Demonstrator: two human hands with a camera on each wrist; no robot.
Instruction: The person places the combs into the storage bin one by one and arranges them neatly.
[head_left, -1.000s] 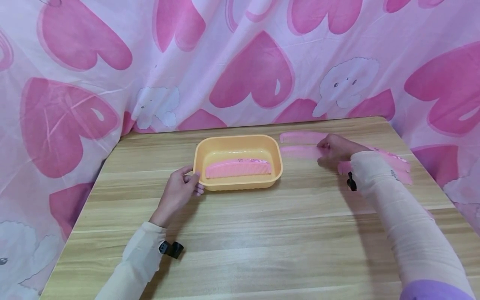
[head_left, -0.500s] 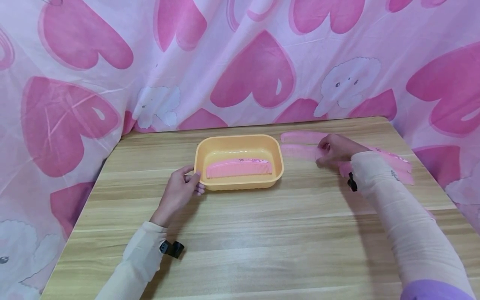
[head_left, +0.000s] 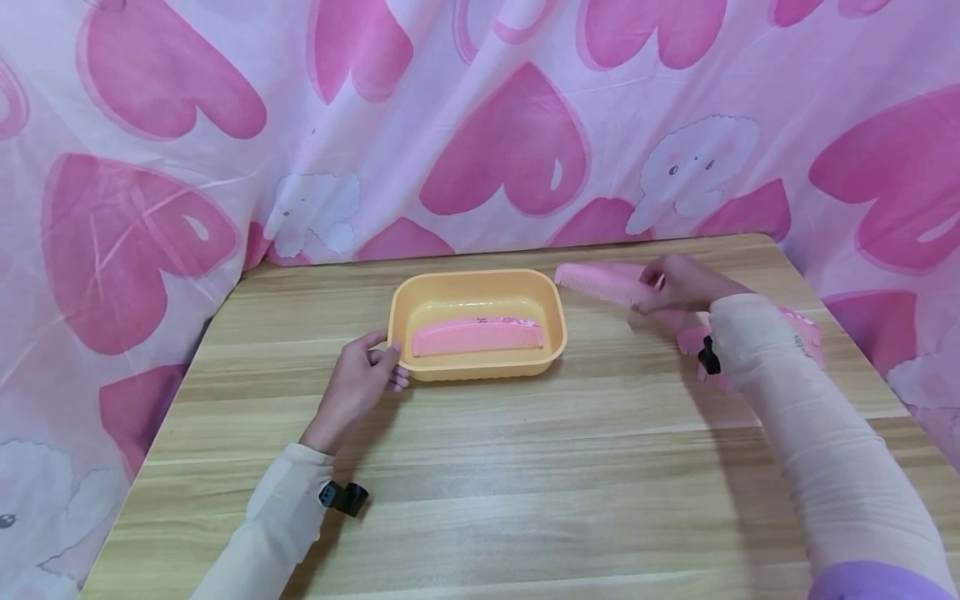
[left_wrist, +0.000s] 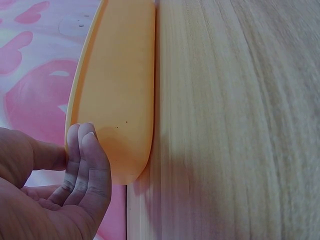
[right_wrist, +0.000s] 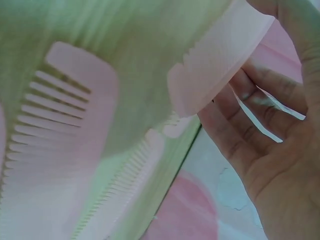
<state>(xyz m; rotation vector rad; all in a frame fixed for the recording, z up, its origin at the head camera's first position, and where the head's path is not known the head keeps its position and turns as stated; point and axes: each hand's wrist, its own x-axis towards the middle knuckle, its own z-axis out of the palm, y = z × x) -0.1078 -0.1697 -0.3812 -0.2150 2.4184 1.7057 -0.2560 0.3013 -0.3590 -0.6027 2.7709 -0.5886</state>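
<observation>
Comb (right_wrist: 220, 60) is slanting in the pinching grip of the right hand (head_left: 682, 283); the left hand (head_left: 356, 379) is gripping the yellow tub (head_left: 480, 370).

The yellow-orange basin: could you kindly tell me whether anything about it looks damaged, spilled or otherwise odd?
In the left wrist view, the basin shows two tiny dark specks on its outer wall, odd against the otherwise plain surface; I cannot tell whether they are dirt or damage. Nothing looks spilled.
</observation>
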